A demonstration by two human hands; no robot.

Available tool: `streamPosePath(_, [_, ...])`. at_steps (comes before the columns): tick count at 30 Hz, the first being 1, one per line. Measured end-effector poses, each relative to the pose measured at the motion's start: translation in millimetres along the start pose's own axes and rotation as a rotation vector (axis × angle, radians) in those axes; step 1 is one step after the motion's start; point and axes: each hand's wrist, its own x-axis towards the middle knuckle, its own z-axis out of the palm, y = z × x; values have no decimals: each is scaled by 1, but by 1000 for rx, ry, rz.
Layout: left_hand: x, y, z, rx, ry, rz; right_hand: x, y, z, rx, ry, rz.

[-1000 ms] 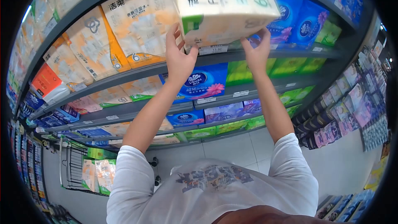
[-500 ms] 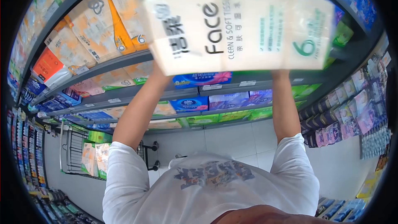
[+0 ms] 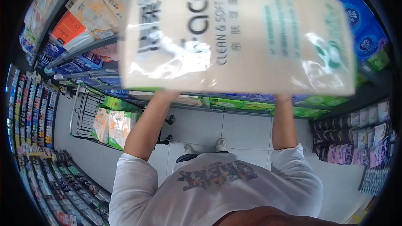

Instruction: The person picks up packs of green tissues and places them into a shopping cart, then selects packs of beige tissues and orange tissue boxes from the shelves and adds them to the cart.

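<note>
A large cream pack of facial tissues fills the upper middle of the head view, its printed front toward me and bright glare on its wrapping. From below, my left hand grips it near the lower left edge. My right hand holds the lower right part. The pack hides the fingers of both hands. Down to the left stands a wire shopping cart with tissue packs in it.
Shelves in front carry orange tissue packs, an orange-red pack and blue packs. Hanging goods line the right side. Racks of small items stand at the left. Light floor tiles lie below.
The tissue pack has come nearer and looks larger, still between both hands. My view has shifted, so the cart sits higher and my shoes now show.
</note>
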Motion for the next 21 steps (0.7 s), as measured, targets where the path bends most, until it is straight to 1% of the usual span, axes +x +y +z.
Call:
streamPosePath(1, [-4,2,-6,-43,5,-38,-1,-2,7,55,-12,16])
streamPosePath(2, [-15,-4,-10,-122,-12,-138,-14,0,19,94,0,102])
streamPosePath(3, [-27,-14,-19,-19,0,-124,-30,0,34,127,24,187])
streamPosePath(5, [-66,-49,-34,-141,75,-230,-71,9,61,160,45,373])
streamPosePath(7, [-114,-67,-51,-150,171,-335,-123,20,89,147,30,580])
streamPosePath(8, [-145,-78,-61,-227,248,-395,-149,22,108,136,23,681])
streamPosePath(10, [-207,-93,-88,-328,381,-506,-206,34,143,-22,-95,837])
streamPosePath(11, [-235,-93,-103,-355,450,-551,-222,28,162,-20,-100,842])
streamPosePath(12, [-256,-88,-118,-354,466,-552,-234,21,183,18,-171,909])
streamPosePath(13, [-278,-82,-134,-335,533,-576,-245,15,205,57,-248,976])
streamPosePath(14, [-297,-74,-150,-318,604,-600,-251,6,226,71,-295,1015])
streamPosePath(18, [-342,-49,-223,-263,700,-554,-267,-5,309,50,-435,1012])
streamPosePath(21, [-369,-40,-266,-219,757,-566,-279,-12,361,62,-461,936])
